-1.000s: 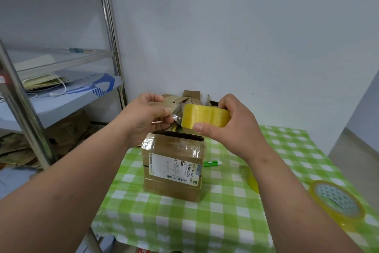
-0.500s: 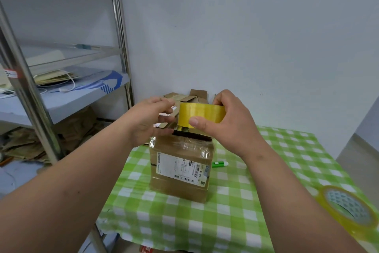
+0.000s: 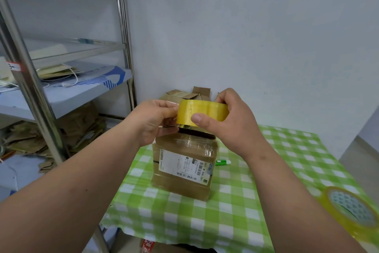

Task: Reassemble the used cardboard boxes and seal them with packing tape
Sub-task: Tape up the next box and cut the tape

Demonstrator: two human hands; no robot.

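Now the yellow tape roll (image 3: 202,113) sits a little higher and more edge-on to the camera than half a second ago, and the view has swung slightly to the right, so the metal shelf unit (image 3: 30,80) fills less of the left side. The right hand (image 3: 231,123) grips the roll, thumb pressed on its near face and the other fingers curled over the top. The left hand (image 3: 155,119) meets the roll's left edge, its fingers (image 3: 170,107) bent in a pinch there; whether they hold a loose tape end cannot be told.

Both hands hover just above the cardboard box (image 3: 184,166), which stands upright on the green checked counter (image 3: 266,201) with a white shipping label facing the camera and old clear tape over its top edge. The hands and roll hide most of the box's open top.

Behind the hands, more folded cardboard (image 3: 194,93) leans near the wall. A green and white pen (image 3: 222,162) lies just right of the box. A second tape roll (image 3: 352,213) lies flat at the counter's right edge. Flattened cardboard is heaped under the shelves.
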